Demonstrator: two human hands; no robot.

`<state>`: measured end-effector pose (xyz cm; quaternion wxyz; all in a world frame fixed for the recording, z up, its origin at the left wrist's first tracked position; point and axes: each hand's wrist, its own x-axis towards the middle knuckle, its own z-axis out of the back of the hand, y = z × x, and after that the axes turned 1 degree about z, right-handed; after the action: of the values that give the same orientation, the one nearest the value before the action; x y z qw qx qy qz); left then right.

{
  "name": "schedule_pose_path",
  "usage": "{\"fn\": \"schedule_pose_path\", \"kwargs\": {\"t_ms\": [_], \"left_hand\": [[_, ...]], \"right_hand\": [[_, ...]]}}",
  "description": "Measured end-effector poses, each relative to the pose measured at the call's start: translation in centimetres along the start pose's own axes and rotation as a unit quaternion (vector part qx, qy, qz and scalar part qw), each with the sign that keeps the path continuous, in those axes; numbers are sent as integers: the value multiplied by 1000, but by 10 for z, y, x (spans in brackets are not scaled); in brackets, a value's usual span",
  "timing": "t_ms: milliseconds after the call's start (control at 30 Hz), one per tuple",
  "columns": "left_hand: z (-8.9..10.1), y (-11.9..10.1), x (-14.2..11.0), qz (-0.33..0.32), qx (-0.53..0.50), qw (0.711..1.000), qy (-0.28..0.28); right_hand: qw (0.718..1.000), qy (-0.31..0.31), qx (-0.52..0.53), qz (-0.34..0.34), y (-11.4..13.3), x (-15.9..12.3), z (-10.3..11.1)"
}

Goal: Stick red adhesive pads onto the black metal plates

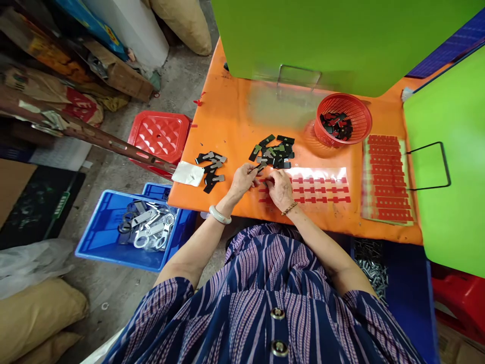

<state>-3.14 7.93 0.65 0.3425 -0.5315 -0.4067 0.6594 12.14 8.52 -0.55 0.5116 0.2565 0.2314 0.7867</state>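
Observation:
My left hand [243,181], with a pale bangle at the wrist, pinches a small dark metal clip-like piece [261,167]. Close beside it, my right hand [281,191] rests over the left end of a clear sheet of red stickers [321,190]. Its fingers are pinched together, and what they hold is too small to make out. Just beyond both hands lies a loose pile of black and silver flat pieces [279,149]. A smaller group of similar pieces [210,167] lies to the left of my left hand.
On the orange table [227,116], a red basket [360,111] holds more black and red pieces. Stacked red sticker sheets [386,177] lie at the right. Green panels [310,35] stand behind. A blue bin [102,232] of metal parts sits below left, near a red stool [161,134].

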Motion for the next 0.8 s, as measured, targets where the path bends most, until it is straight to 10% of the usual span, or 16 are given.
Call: {"fn": "schedule_pose_path", "kwargs": {"t_ms": [800], "left_hand": [[-3,-2,-2,-8,17,1000,-13]], "right_hand": [[994,-11,102,-40,1,-5,-3]]}}
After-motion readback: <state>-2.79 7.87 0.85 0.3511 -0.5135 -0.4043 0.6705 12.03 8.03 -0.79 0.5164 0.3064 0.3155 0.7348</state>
